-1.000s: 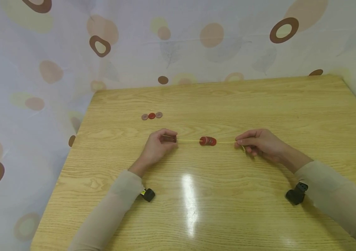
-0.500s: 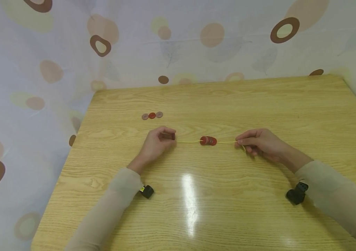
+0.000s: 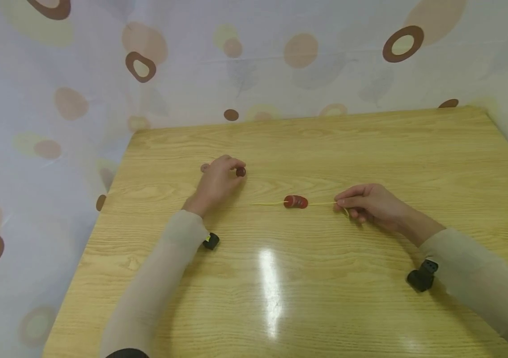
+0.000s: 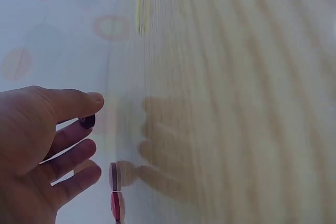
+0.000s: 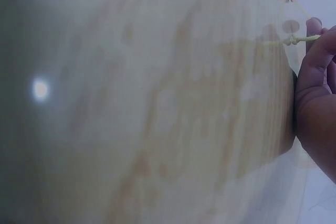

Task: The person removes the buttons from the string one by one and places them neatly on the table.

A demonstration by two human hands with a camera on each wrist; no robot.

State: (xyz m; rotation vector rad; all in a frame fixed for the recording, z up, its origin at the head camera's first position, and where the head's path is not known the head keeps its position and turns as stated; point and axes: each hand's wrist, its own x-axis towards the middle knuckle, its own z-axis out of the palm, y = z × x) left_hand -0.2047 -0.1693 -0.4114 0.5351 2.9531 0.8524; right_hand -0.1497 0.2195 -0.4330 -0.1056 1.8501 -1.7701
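Observation:
My left hand (image 3: 217, 183) pinches a dark brown button (image 3: 241, 172) between thumb and fingers, above the back left of the table. Below it lies a row of loose buttons; a pinkish one (image 3: 205, 168) shows while the hand hides the others. In the left wrist view a pinkish button (image 4: 114, 177) and a red button (image 4: 116, 205) lie side by side near the fingertips. My right hand (image 3: 370, 205) pinches a yellow string (image 3: 321, 203), with its short knotted end hanging past the fingers. Several red and pinkish buttons (image 3: 296, 201) sit stacked on that string, whose left end lies loose.
The wooden table (image 3: 325, 288) reaches back to a patterned cloth (image 3: 263, 69), which also hangs along the left side. Small black cameras sit at the left wrist (image 3: 211, 241) and the right wrist (image 3: 422, 277).
My left hand has let go of the string's left end and moved back to the loose buttons, the dark button still pinched. The right hand and the strung buttons stay in place.

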